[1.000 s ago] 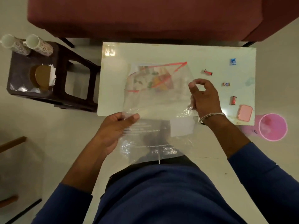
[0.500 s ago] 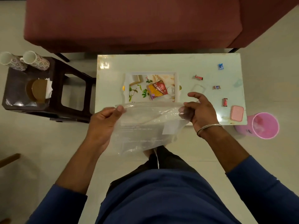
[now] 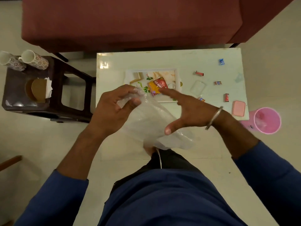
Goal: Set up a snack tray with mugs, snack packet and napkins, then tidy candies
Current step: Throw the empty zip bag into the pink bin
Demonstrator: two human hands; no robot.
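Observation:
A clear plastic bag (image 3: 151,121) is crumpled between my hands above the table's near edge. My left hand (image 3: 114,108) grips its upper end. My right hand (image 3: 187,111) presses against the bag's side with fingers spread. Behind them a white floral tray (image 3: 175,74) sits on the white table (image 3: 146,61) and holds an orange-red snack packet (image 3: 157,86). Two patterned mugs (image 3: 35,59) and white napkins (image 3: 48,87) are on the dark stool (image 3: 71,95) at left. Several wrapped candies (image 3: 199,73) lie scattered right of the tray.
A clear container (image 3: 197,88) and a pink lid (image 3: 238,108) rest on the table's right part. A pink bin (image 3: 267,120) stands on the floor at the right. A maroon sofa (image 3: 130,22) runs behind the table. A brown round item (image 3: 38,90) lies on the stool.
The bag was held flat and wide over the tray a second ago; both hands came together and bunched it up near my body, uncovering the tray and snack packet.

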